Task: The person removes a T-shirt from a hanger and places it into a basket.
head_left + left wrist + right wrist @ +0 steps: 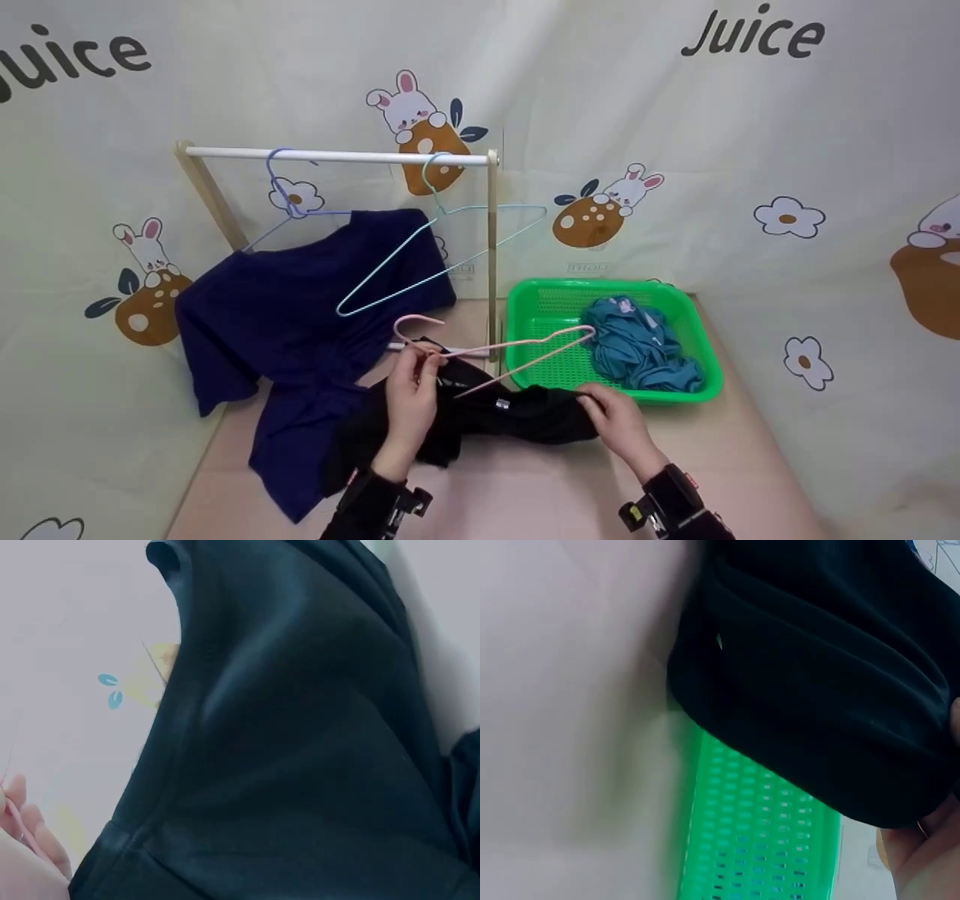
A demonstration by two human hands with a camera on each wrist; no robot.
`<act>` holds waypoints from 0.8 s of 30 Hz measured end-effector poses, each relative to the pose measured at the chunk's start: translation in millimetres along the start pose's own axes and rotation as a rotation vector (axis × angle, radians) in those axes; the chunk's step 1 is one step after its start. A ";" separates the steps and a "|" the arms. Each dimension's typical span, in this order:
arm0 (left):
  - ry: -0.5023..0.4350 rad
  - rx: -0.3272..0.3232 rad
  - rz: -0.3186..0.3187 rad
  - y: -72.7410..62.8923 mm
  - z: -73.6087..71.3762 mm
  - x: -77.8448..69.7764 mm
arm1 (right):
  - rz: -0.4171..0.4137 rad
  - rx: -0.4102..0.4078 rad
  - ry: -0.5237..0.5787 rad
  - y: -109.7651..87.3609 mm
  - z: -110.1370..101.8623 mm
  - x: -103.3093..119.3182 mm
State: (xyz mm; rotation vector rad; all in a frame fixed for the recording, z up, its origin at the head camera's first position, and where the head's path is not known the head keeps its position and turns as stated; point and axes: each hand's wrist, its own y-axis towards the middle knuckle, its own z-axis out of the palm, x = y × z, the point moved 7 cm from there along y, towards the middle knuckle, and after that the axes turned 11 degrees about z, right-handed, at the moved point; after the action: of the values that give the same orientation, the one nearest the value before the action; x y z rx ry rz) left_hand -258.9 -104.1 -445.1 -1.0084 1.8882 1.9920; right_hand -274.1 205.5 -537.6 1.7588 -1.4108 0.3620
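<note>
My left hand [414,391] grips a pink clothes hanger [525,343] just below its hook, with the hanger's far end reaching over the basket. A black garment [517,424] hangs below, its edge pinched by my right hand [621,424]. The hanger's lower bar runs down behind the garment's neckline, where a small white label [502,404] shows. In the left wrist view, black cloth [285,750] fills most of the picture, with fingers [34,829] around the pink hanger at the lower left. The right wrist view has the thumb and fingers [922,859] at the garment's edge.
A rack with a white rail [337,155] stands at the back left. On it hang a navy shirt [300,300] on a purple hanger [296,214] and a bare light-blue hanger [390,259]. A green basket [709,352] with teal clothing [637,349] sits at right.
</note>
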 end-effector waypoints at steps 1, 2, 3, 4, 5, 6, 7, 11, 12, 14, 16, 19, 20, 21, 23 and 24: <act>-0.028 -0.005 -0.016 -1.4 2.0 4.8 | 0.005 0.005 0.002 -0.3 1.5 0.5; -0.057 -0.011 -0.028 -2.9 4.0 9.4 | 0.008 0.008 0.001 -0.4 2.9 0.9; -0.082 -0.016 -0.036 -3.7 5.9 11.9 | 0.012 0.012 -0.001 -0.3 4.3 1.0; -0.105 -0.020 -0.039 -4.1 7.7 13.0 | 0.014 0.014 -0.004 -0.3 5.6 1.2; -0.121 -0.025 -0.040 -4.2 9.4 13.4 | 0.016 0.018 -0.004 -0.3 6.9 1.4; -0.138 -0.031 -0.041 -4.1 11.0 13.2 | 0.017 0.023 -0.005 -0.3 8.3 1.3; -0.154 -0.036 -0.042 -3.9 12.5 12.6 | 0.017 0.029 -0.006 -0.6 9.8 1.1; -0.196 -0.039 -0.047 0.5 18.4 2.0 | 0.015 0.064 -0.010 -2.2 17.3 -0.5; -0.205 -0.038 -0.049 0.5 20.0 1.6 | 0.013 0.073 -0.015 -2.7 19.6 -1.2; -0.218 -0.033 -0.054 0.3 22.3 1.4 | 0.019 0.091 -0.023 -4.3 23.5 -2.8; -0.230 -0.038 -0.059 -1.6 23.5 4.6 | 0.028 0.105 -0.034 -6.2 26.8 -4.7; -0.241 -0.054 -0.067 -2.9 23.4 8.5 | 0.044 0.123 -0.060 -9.9 30.7 -7.5; -0.246 -0.061 -0.067 -2.6 23.1 8.3 | 0.049 0.130 -0.064 -11.0 31.9 -8.6; -0.252 -0.067 -0.068 -2.3 22.7 8.5 | 0.050 0.134 -0.067 -12.1 32.9 -9.4; -0.259 -0.075 -0.061 -1.3 22.3 8.0 | 0.051 0.145 -0.069 -14.3 34.3 -10.6; -0.264 -0.080 -0.056 -1.1 22.1 7.9 | 0.053 0.151 -0.066 -15.2 34.9 -11.5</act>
State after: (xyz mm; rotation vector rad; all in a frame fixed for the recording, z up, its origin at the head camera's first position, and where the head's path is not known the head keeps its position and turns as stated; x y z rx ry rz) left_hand -271.3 -85.4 -452.0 -0.7637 1.6374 2.0660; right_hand -273.4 187.5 -573.0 1.8727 -1.5132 0.4526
